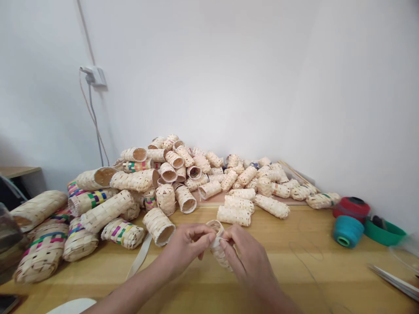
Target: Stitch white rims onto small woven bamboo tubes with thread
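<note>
Between my two hands is a small woven cylinder [220, 255] of pale strips, tilted with its open rim upward. My left hand [193, 244] pinches the rim from the left, thumb and fingers pressed together. From the right, my right hand [244, 250] grips the same rim between thumb and forefinger. A white band runs along the rim by my fingertips; whether a needle or thread is there I cannot make out. A pale flat ribbon [141, 256] lies left of my left forearm, near another open woven cylinder [159, 226].
A large heap of woven cylinders [183, 157] rests against the wall, some with coloured strips. Right are a teal thread spool [348, 231], a red spool [352, 208], a green bowl [384, 233] and scissors [394, 279]. Loose dark thread [307, 266] crosses the wooden table [294, 288].
</note>
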Tool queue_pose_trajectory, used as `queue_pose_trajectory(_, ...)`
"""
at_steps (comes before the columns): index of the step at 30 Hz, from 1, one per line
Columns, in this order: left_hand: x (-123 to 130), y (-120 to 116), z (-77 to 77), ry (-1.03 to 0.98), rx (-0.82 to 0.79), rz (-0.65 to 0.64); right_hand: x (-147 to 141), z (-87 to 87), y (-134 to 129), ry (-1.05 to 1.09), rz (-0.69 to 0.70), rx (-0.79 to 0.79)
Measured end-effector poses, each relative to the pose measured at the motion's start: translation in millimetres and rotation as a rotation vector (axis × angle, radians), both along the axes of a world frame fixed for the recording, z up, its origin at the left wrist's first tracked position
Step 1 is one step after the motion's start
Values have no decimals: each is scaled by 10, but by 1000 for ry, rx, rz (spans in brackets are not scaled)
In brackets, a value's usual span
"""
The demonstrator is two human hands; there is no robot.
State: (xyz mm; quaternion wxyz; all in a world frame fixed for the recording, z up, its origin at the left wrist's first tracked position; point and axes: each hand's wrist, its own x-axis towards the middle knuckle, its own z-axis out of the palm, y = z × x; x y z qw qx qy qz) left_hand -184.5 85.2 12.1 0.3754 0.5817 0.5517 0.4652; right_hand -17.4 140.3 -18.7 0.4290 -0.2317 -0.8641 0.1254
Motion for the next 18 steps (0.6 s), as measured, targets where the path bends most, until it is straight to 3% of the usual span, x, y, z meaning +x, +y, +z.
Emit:
queue_pose_trajectory(6,-47,12,26,16,27,-59,-7,-5,6,14,5,71)
queue_pose_trajectory(18,-38,23,61,10,-18,-16,-21,18,-10,0,-33,187)
